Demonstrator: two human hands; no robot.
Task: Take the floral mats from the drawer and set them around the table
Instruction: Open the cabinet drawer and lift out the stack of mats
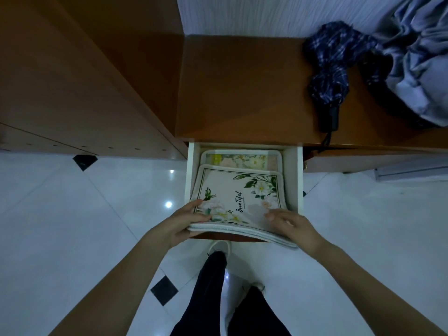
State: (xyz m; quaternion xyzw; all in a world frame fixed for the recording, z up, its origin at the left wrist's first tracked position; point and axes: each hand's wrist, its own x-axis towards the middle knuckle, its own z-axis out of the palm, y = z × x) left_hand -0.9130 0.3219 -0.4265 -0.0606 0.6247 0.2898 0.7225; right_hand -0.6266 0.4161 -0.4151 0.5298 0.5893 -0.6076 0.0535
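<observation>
Both hands, left hand (188, 220) and right hand (292, 225), pinched the near edge of stacked floral mats (238, 200) in the open drawer (299, 180); none lay on any table yet.

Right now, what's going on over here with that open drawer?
A person stands at an open white drawer and is lifting a small stack of floral mats out by its near edge. The left hand grips the stack's left corner and the right hand holds the right. Another floral mat lies behind in the drawer. A folded umbrella rests on the wooden top.
</observation>
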